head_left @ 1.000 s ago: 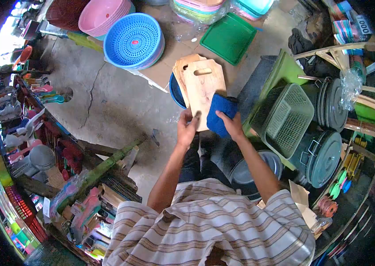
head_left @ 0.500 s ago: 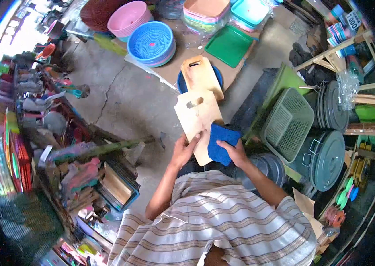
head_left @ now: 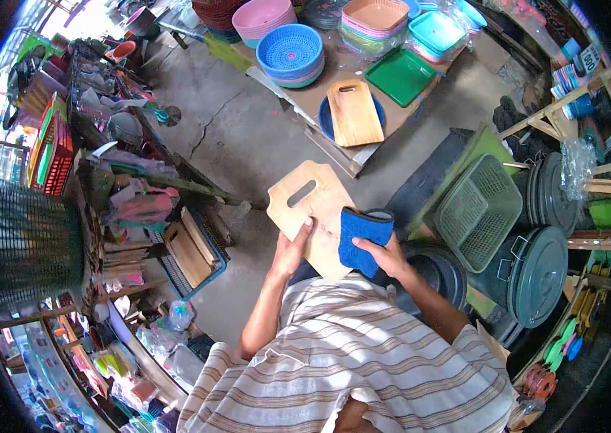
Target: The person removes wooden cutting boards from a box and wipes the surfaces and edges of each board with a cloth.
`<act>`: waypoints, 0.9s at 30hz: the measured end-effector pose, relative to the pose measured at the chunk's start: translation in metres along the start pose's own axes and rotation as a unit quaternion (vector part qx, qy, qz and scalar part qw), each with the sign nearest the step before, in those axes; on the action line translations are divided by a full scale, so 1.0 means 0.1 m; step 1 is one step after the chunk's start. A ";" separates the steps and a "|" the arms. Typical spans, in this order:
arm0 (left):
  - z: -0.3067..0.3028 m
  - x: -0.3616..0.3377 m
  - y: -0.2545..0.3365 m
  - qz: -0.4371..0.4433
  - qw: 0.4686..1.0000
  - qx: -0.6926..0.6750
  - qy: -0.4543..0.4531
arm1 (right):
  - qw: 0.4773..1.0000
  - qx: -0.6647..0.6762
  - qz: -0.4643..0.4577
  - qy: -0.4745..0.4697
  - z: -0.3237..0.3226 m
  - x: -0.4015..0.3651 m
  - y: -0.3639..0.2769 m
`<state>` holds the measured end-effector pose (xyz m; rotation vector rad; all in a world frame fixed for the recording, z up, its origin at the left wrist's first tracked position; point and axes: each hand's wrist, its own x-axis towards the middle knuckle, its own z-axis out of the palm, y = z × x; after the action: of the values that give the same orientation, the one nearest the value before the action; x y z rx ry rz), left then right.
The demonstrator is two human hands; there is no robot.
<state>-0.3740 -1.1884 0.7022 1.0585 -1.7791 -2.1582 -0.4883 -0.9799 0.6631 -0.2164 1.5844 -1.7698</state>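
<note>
A pale wooden cutting board point(head_left: 328, 193) with a slot handle is held in front of my body, tilted to the left. My left hand point(head_left: 292, 250) grips its left edge, thumb on the face. Closed on a blue cloth point(head_left: 354, 242), my right hand point(head_left: 386, 254) presses it against the board's right side; the cloth's upper edge curls to a dark underside. Another wooden cutting board point(head_left: 354, 115) rests on a dark blue round dish point(head_left: 326, 121) at the near end of the table. The fingers behind the board and cloth are hidden.
Stacked blue baskets point(head_left: 289, 54), pink basins point(head_left: 262, 22) and a green tray point(head_left: 401, 77) share the table. To my right stand a grey-green basket point(head_left: 479, 213) and a lidded bin point(head_left: 539, 278). On the left, a dark basket point(head_left: 188, 290) holds wooden boards beside crowded shelves.
My view has shifted, so the table and shelves appear farther right. The held board has turned, its handle end swinging left, and no longer overlaps the board on the table. The cloth's upper edge has curled.
</note>
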 end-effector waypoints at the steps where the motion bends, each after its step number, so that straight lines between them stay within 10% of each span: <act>1: -0.03 -0.07 -0.02 0.015 1.000 -0.005 0.004 | 1.000 -0.012 -0.004 0.006 0.02 -0.07 0.03; 14: -0.18 -0.78 -0.01 0.157 0.963 0.219 -0.021 | 0.975 -0.108 -0.151 0.122 0.62 -0.32 -0.81; 18: -0.42 -0.91 -0.22 0.342 0.913 0.222 -0.027 | 0.800 -0.397 -0.450 -0.030 1.27 -0.60 -0.95; 21: -0.82 -0.93 -0.63 0.267 0.930 0.240 -0.073 | 0.687 -0.498 -0.517 -0.115 1.66 -0.66 -0.64; 27: -1.25 -1.08 -0.66 0.277 0.942 0.188 -0.040 | 0.688 -0.463 -0.549 -0.104 1.96 -0.54 -0.67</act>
<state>-0.1983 -1.2127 0.6817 0.4332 -2.2450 -1.5806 -0.3645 -1.1038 0.7863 -2.1456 2.2147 -1.2845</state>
